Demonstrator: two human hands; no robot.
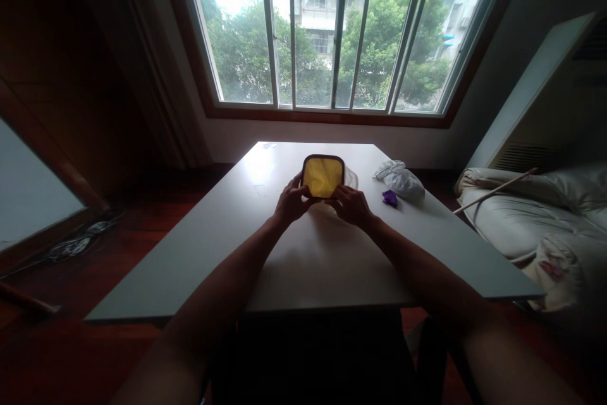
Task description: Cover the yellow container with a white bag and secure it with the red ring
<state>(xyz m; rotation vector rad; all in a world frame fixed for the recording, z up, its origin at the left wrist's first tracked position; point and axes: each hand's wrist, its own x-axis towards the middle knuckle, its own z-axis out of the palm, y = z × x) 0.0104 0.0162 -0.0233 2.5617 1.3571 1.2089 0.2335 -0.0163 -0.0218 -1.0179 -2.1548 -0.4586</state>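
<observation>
Both my hands hold a rounded-square object with a dark rim and a crinkled yellow face (323, 177) above the middle of the white table (213, 253). My left hand (291, 201) is closed on its lower left edge, the thumb lying along the rim. At the lower right edge, my right hand (351, 204) grips it with bent fingers. Something pale and see-through (351, 179) shows just behind its right side; whether the two are joined, I cannot tell. To the right lie a small crumpled purple piece (389, 198) and a whitish plastic bag (403, 179).
Beyond the table is a wide sliding window (332, 32). A cream padded sofa (516, 203) stands at the right, with a thin stick (496, 190) across it. Cables (78, 244) lie on the dark red floor at the left.
</observation>
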